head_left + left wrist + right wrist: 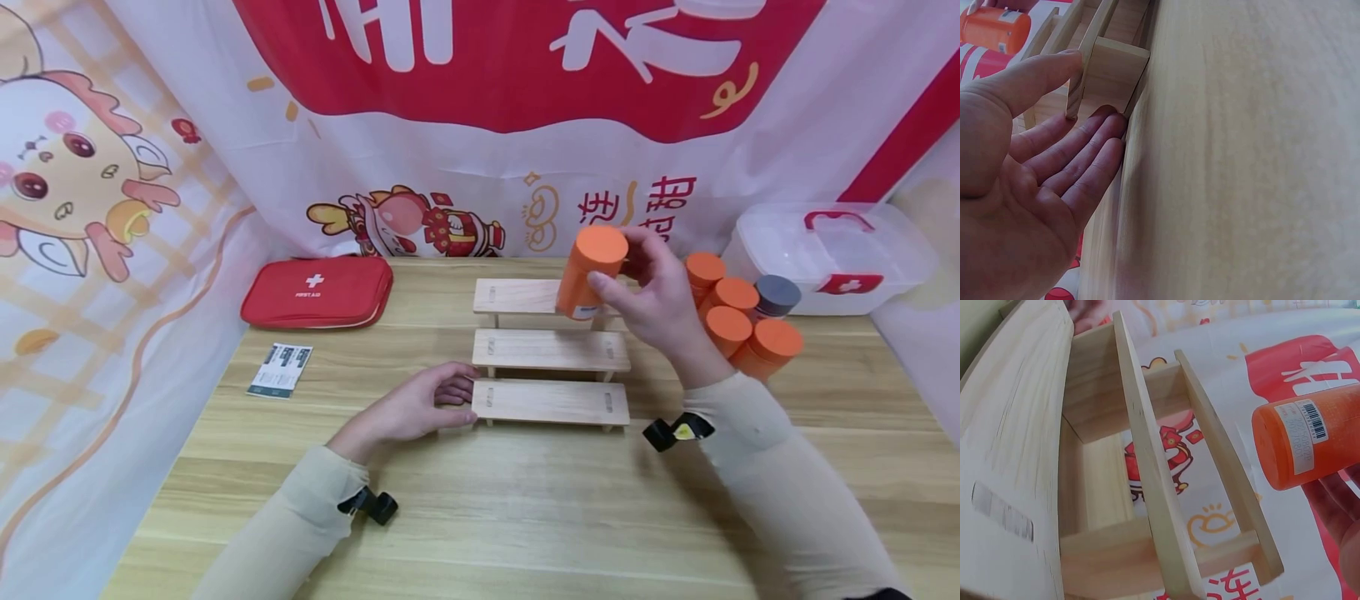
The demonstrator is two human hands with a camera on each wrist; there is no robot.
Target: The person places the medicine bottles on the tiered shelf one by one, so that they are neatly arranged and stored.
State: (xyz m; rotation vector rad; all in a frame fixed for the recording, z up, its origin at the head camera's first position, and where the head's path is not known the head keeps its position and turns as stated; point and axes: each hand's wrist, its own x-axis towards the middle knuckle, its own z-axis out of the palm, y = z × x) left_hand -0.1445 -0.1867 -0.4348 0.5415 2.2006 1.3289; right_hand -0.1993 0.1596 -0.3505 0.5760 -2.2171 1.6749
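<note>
A three-step wooden display rack [551, 350] stands on the table. The left hand [423, 403] is at the left end of its lowest step; in the left wrist view the left hand [1054, 150] pinches that board's edge between thumb and index finger, the other fingers extended below it. The right hand [660, 292] grips an orange pill bottle [588, 275] with an orange cap, held upright above the top step. In the right wrist view the bottle [1304, 437] shows a white barcode label, and its base is off the wood.
Several orange-capped bottles [731, 296] and a grey-capped one [777, 296] stand right of the rack. Behind them is a clear first-aid box [832, 258]. A red first-aid pouch [318, 292] and a printed packet [281, 370] lie on the left. A printed cloth hangs behind.
</note>
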